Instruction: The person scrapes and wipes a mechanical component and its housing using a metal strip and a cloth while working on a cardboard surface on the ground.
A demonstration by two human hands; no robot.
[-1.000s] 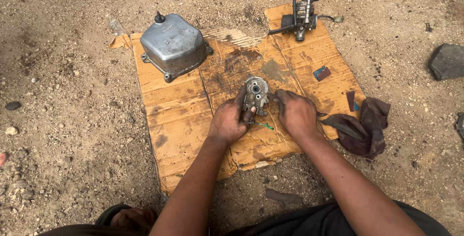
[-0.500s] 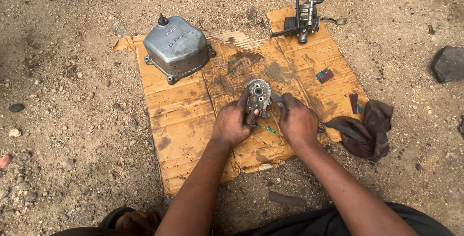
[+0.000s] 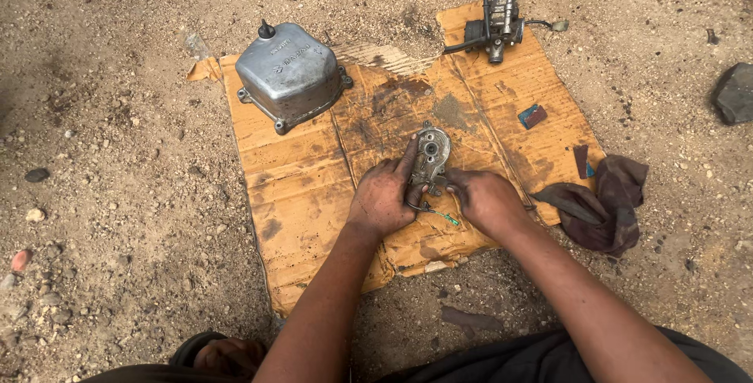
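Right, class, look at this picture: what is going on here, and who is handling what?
A person crouches over an oil-stained cardboard sheet laid on dirt. The left hand steadies a small round metal engine part while the right hand works at its lower end. A grey metal engine cover, a carburettor-like part and a dark rag lie nearby.

Both forearms are stretched forward and angled inward, so that the hands are brought close together. The left hand (image 3: 384,195) is held palm down, its fingers (image 3: 409,157) extended forward and its thumb curled inward. The right hand (image 3: 485,199) is closed loosely, knuckles up, its fingertips turned toward the left hand.
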